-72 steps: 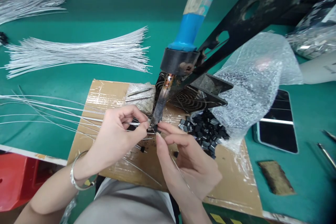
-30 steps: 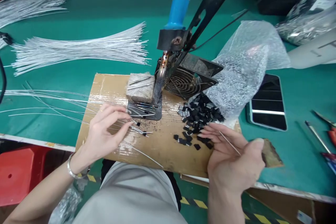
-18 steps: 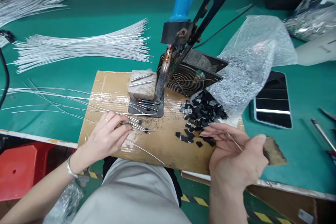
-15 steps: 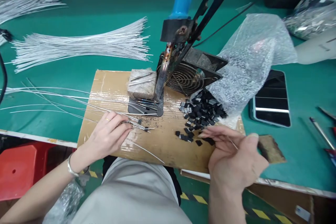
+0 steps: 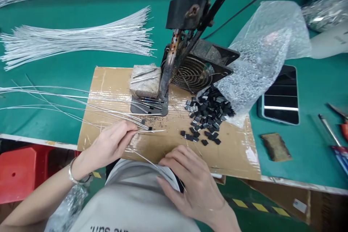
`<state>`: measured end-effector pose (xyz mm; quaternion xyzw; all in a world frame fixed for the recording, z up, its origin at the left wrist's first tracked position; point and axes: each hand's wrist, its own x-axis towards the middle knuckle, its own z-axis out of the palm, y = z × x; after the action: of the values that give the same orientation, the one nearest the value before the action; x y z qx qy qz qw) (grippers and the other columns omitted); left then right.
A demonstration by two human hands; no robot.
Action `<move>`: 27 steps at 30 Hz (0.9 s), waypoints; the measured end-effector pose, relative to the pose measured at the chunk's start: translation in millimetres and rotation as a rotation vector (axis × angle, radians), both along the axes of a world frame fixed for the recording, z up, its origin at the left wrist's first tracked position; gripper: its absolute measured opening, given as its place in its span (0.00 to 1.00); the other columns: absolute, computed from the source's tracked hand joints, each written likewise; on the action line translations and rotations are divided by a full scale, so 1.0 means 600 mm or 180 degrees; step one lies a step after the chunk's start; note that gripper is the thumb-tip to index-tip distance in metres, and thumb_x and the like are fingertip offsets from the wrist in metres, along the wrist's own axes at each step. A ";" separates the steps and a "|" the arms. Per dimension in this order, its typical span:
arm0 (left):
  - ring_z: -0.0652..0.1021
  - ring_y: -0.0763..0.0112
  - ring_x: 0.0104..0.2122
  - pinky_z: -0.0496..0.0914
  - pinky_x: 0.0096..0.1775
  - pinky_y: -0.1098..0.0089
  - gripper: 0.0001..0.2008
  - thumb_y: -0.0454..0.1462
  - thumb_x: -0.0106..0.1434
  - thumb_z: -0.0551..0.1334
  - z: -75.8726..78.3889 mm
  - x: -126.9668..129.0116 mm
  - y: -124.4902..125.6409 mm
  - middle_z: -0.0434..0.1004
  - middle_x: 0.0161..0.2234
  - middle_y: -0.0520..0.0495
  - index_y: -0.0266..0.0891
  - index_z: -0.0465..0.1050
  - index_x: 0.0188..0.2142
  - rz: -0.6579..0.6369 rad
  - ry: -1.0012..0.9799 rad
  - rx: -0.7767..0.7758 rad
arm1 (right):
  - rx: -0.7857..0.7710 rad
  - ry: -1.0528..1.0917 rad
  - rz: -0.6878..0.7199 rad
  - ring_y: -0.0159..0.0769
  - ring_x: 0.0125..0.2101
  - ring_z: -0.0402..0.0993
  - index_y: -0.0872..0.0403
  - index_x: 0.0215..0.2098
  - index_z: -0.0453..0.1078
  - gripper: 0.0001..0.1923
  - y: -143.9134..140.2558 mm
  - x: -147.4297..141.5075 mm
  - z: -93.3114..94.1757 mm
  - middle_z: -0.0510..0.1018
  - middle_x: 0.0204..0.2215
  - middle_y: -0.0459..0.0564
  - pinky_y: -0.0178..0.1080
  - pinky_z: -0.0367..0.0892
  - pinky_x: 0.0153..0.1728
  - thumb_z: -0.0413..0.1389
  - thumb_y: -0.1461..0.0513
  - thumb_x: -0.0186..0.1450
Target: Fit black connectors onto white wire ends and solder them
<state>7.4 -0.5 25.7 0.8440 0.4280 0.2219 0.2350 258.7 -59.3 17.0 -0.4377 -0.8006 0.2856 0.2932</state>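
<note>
A white wire is being pinched between the thumb and forefinger of the left hand, over the cardboard sheet. The wire is being presented as thin, straight and glossy, its free end being extended rightward past the fingertips. Just beside it, a small black block is being borne at the tips of neighbouring wires; a dark, squarish form is being shown. A second black block is being carried slightly farther up, on similar wires. Long wire tails are being spread leftward across the green table, shallow curves and crossings being displayed.

The right hand is being held low at the cardboard's near edge, its fingers being loosely curled and its thumb set apart. A thin strand is being noted close to the thumb; whether it is being gripped cannot be told, the palm side being hidden.

Loose black pieces are being heaped on the cardboard, near the bubble-wrap bag.
</note>
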 end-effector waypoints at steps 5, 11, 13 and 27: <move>0.82 0.70 0.38 0.76 0.42 0.71 0.11 0.27 0.73 0.58 -0.012 0.008 -0.003 0.82 0.39 0.46 0.40 0.73 0.50 -0.0055 -0.0257 0.0006 | -0.0163 0.0048 -0.0067 0.39 0.31 0.71 0.53 0.35 0.73 0.05 0.001 -0.006 0.001 0.78 0.28 0.48 0.42 0.70 0.32 0.56 0.64 0.70; 0.78 0.71 0.32 0.72 0.36 0.71 0.08 0.26 0.71 0.61 0.001 0.017 0.001 0.79 0.33 0.47 0.36 0.75 0.45 -0.0129 -0.0316 0.0097 | -0.0786 0.0784 -0.0365 0.34 0.27 0.72 0.53 0.29 0.71 0.11 0.009 -0.011 0.011 0.77 0.25 0.45 0.38 0.69 0.29 0.57 0.67 0.70; 0.76 0.71 0.31 0.70 0.35 0.71 0.07 0.26 0.70 0.61 0.012 0.020 0.001 0.78 0.32 0.48 0.36 0.75 0.44 -0.0153 -0.0259 0.0098 | -0.1098 0.1106 -0.0506 0.33 0.26 0.72 0.52 0.28 0.72 0.11 0.014 -0.011 0.017 0.77 0.24 0.44 0.36 0.68 0.27 0.59 0.66 0.70; 0.61 0.77 0.20 0.56 0.21 0.75 0.14 0.39 0.75 0.55 0.097 0.016 0.015 0.61 0.22 0.58 0.40 0.70 0.32 -0.0004 -0.0442 -0.2354 | -0.2546 0.2622 -0.1247 0.31 0.26 0.69 0.49 0.24 0.80 0.08 0.027 -0.039 0.008 0.76 0.23 0.43 0.35 0.62 0.28 0.72 0.61 0.57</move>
<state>16.9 8.3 83.7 0.6853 0.4617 0.1088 0.5525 235.6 -42.9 21.6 -0.5066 -0.3564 0.6510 0.4388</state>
